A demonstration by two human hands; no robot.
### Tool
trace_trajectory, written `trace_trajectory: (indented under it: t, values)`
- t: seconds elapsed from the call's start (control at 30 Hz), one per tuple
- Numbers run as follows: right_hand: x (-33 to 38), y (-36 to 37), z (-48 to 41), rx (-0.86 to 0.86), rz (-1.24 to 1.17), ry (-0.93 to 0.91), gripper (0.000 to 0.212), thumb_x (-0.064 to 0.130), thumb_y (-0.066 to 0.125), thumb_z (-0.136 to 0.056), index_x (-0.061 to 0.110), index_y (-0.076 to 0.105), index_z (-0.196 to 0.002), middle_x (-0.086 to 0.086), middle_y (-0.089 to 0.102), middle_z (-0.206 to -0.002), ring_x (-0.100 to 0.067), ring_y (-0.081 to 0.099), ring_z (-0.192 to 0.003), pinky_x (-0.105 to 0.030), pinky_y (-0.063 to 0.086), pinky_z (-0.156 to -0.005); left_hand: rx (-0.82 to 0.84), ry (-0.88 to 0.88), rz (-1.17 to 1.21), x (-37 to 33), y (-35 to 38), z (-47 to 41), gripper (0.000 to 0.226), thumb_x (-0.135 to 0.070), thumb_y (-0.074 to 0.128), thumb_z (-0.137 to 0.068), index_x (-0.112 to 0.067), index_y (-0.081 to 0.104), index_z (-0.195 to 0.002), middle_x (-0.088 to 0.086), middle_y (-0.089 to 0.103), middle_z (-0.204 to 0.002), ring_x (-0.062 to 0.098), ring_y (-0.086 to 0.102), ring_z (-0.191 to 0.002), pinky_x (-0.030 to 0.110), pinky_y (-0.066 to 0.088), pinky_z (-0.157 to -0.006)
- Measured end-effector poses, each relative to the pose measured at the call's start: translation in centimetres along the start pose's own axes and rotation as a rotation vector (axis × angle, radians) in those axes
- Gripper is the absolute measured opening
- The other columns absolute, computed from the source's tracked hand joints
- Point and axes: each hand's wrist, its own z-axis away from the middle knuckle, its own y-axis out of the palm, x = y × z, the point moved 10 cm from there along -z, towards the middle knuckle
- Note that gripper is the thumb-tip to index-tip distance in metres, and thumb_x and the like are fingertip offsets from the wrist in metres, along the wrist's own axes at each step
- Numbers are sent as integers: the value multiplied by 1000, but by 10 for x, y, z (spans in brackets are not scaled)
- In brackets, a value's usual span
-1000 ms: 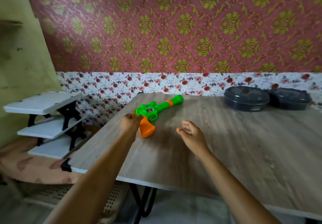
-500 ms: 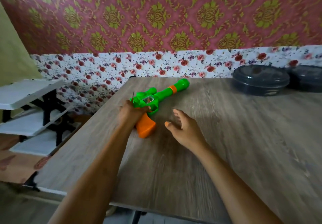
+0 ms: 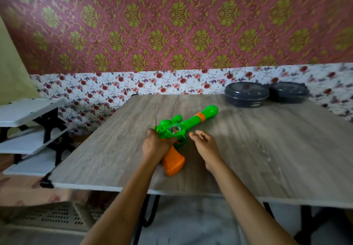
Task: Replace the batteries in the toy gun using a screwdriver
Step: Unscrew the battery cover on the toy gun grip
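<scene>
The worktop (image 3: 267, 159) carries the gun (image 3: 192, 121), which lies flat near its left side, green barrel aimed away to the right and orange grip toward the near edge. Two dark lidded tubs (image 3: 246, 94) sit well apart at the back. The left hand (image 3: 155, 147) rests where grip meets body, fingers curled round what looks like the screwdriver (image 3: 156, 120), whose thin shaft pokes up past the knuckles. The right hand (image 3: 206, 146) hovers just beside the gun, fingers loose and holding nothing.

The task seems barely begun: no battery cover or screw shows. Next, the free hand likely has to steady or turn the gun so the screw can be found and the tip seated.
</scene>
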Motion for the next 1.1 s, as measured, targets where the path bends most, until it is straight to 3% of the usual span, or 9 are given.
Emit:
trace_trajectory:
  t: [0.1,0.2,0.3,0.37,0.47,0.7,0.83,0.93,1.1]
  values:
    - [-7,-13,12,32,-36,62,30,30,62,-84,9,64,-105,-8,62,-110,-21,56,-110,-29,41,-90,6,49,77,-11,4,17,64,-40,78,-72,-7,45,-117,15,60,-114,31,59,-100,31,43,-67]
    - [-15,-16,17,119,-169,178,17,35,63,-81,19,63,-85,-9,67,-102,-21,60,-97,-34,49,-86,-20,185,146,-35,9,33,59,-36,80,-72,-8,49,-114,12,63,-110,28,61,-95,29,44,-65]
    - [-2,-13,24,238,-286,213,21,36,57,-88,16,61,-91,-5,64,-81,-18,58,-74,-29,50,-66,-63,384,196,-71,10,48,55,-33,80,-71,-12,49,-111,7,62,-99,16,56,-77,20,34,-52]
    - [12,-18,18,272,-335,153,25,37,55,-88,16,61,-99,-2,67,-78,-16,64,-72,-30,51,-65,-63,517,243,-93,14,55,55,-31,81,-71,-14,49,-112,2,58,-96,6,49,-70,10,32,-50]
    - [30,-27,8,313,-386,51,29,32,53,-90,16,57,-114,-4,70,-87,-16,68,-75,-31,54,-67,-59,600,346,-108,19,54,55,-30,81,-71,-19,47,-112,-6,56,-101,3,53,-79,6,38,-58]
    - [27,-32,-22,333,-436,-36,16,18,53,-89,18,63,-102,0,73,-86,-15,67,-83,-29,54,-74,-96,624,629,-113,40,24,44,-30,76,-77,-21,51,-112,2,61,-101,6,54,-75,18,47,-64]
    - [22,-27,-29,356,-342,-66,30,8,59,-84,18,59,-113,-3,67,-102,-18,62,-96,-32,49,-84,-87,632,627,-109,45,13,40,-36,70,-79,-23,50,-112,0,60,-94,4,53,-72,16,43,-62]
    - [22,-25,-27,430,-276,-77,40,0,58,-83,15,54,-120,0,68,-100,-12,64,-92,-23,53,-75,-90,625,648,-107,43,11,41,-39,69,-78,-26,50,-112,0,61,-96,8,56,-75,21,47,-64]
    - [22,-20,-22,503,-206,-98,28,-5,55,-83,16,60,-101,6,73,-83,-4,68,-81,-17,54,-70,-108,611,665,-103,40,9,43,-42,68,-77,-24,51,-112,1,62,-100,11,58,-81,36,52,-71]
